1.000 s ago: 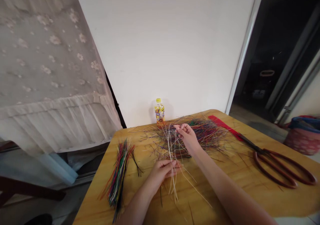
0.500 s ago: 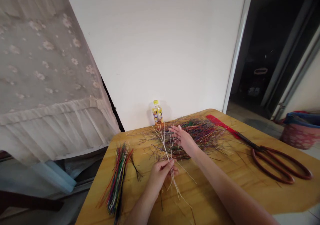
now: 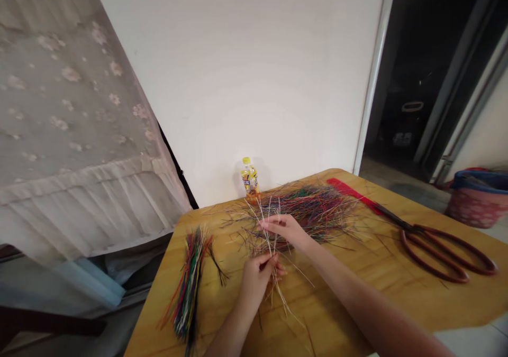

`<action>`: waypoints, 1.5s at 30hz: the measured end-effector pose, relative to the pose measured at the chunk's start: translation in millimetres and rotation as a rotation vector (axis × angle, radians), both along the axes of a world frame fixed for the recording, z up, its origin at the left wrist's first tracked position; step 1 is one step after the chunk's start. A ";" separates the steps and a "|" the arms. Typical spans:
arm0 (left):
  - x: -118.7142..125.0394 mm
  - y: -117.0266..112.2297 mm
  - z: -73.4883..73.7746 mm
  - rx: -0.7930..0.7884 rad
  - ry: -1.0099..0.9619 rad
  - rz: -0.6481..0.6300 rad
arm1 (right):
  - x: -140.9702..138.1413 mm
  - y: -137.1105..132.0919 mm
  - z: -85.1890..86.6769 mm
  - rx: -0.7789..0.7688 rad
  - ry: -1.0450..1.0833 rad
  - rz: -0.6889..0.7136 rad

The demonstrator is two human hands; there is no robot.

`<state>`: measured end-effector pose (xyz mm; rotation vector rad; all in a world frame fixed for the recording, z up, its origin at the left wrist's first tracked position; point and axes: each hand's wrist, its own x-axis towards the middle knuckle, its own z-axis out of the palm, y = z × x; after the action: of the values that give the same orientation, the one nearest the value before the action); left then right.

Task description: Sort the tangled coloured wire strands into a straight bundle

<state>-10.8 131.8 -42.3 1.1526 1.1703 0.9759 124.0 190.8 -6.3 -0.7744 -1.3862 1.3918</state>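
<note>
A small bunch of thin pale wires (image 3: 282, 293) fans out above and below my left hand (image 3: 262, 272), which is closed around its middle. My right hand (image 3: 283, 227) is higher up, thumb and fingers pinched on the upper part of the same wires. Just behind my right hand lies a wide, tangled heap of multicoloured wires (image 3: 309, 206). To the left of my left hand a long bundle of sorted coloured wires (image 3: 188, 288) rests on the table, with a small dark bunch of wires (image 3: 216, 262) beside it.
Large scissors (image 3: 415, 230) with brown loop handles and a red cover on the blades lie at the right of the wooden table (image 3: 317, 304). A yellow-capped bottle (image 3: 250, 177) stands at the back against the white wall. A pink bin (image 3: 478, 201) is on the floor to the right.
My right hand has come in from spread fingers beside the pale wires to a pinch on their upper part. My left hand keeps its hold in about the same spot.
</note>
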 end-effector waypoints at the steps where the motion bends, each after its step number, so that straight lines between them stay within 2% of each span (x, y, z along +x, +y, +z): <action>1: 0.3 0.2 -0.3 -0.004 0.000 -0.006 | 0.1 -0.1 0.1 0.007 -0.004 0.000; 8: 0.8 0.8 0.4 -0.036 -0.019 -0.008 | 0.8 2.0 -3.6 0.047 -0.004 -0.014; 20: -3.9 3.4 0.6 -0.051 -0.036 -0.003 | -0.6 5.3 -7.4 -0.100 0.084 0.041; 23: -5.4 2.1 6.1 -0.061 -0.046 -0.015 | 2.1 7.5 -8.8 -0.071 0.064 0.106; 26: -5.7 -2.7 14.1 -0.088 -0.084 -0.063 | 6.0 3.6 -5.7 -0.017 -0.056 0.264; 29: -5.2 -8.8 20.1 -0.084 -0.132 -0.131 | 6.8 -3.8 -1.6 -0.100 -0.127 0.398; 32: -4.9 -12.0 22.7 -0.075 -0.154 -0.169 | 4.8 -6.6 -1.8 -0.126 -0.129 0.428; 35: -6.0 -9.4 25.0 -0.094 -0.208 -0.142 | 4.3 -1.4 -5.8 -0.042 -0.080 0.289; 39: -12.2 1.0 30.4 -0.078 -0.341 0.070 | 10.8 10.2 -7.0 0.027 0.083 -0.014; 42: -19.9 8.9 31.0 0.017 -0.363 0.211 | 16.8 14.2 -3.2 -0.014 0.221 -0.106; 45: -25.6 14.9 24.7 0.074 -0.283 0.230 | 19.3 14.6 -1.0 -0.041 0.326 -0.192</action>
<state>-36.4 146.7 -17.7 0.9132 1.0580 1.3214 143.2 205.4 -7.2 -0.6534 -1.0079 1.3304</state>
